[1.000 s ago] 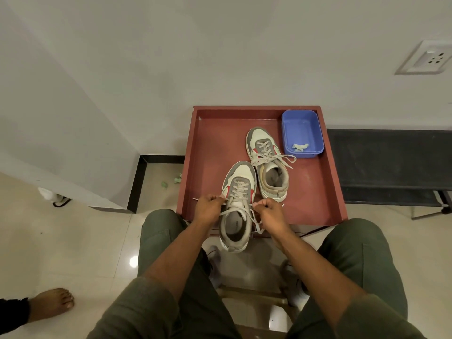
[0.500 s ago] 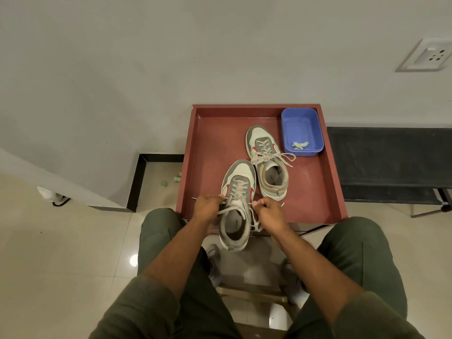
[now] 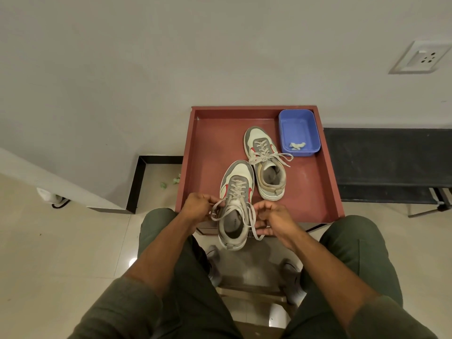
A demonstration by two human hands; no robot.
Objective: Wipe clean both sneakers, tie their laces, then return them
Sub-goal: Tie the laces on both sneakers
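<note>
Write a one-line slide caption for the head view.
Both hands, left and right, pinch lace ends on the near sneaker overhanging the red tray; the far sneaker is already tied.

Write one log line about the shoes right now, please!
step: tying laces | left hand: pinching lace loop | right hand: holding lace | near grey-white sneaker: untied | far grey-white sneaker: bow tied

No legible text anywhere. Only print-like mark: a small dark logo on the grey insole (image 3: 233,222) of the near sneaker (image 3: 236,204), sitting between the left hand (image 3: 198,209) and right hand (image 3: 274,220), just behind the laces (image 3: 250,216) they pinch; too small and blurred to read. Far sneaker (image 3: 265,163), beyond both hands, shows red side accents but no readable brand. Wall socket (image 3: 422,58), far up and right of the hands, carries no markings I can make out.
</note>
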